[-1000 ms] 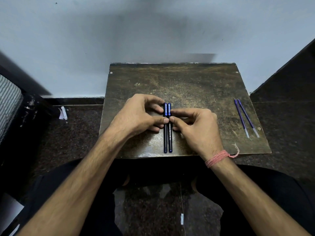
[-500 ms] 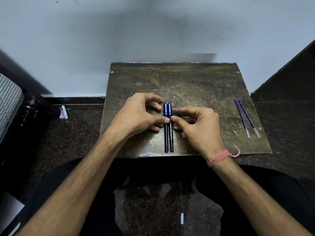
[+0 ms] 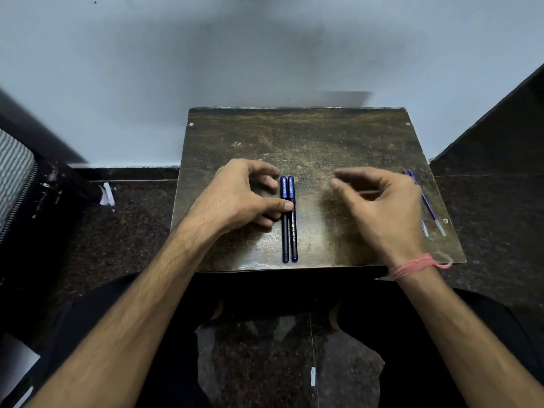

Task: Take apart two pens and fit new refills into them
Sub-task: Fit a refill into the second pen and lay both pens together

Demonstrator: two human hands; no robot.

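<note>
Now | pens under left hand thumb | right hand loosely curled, empty, apart

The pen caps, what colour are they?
Blue, on both pens, above black barrels; clearest in the head view.
</note>
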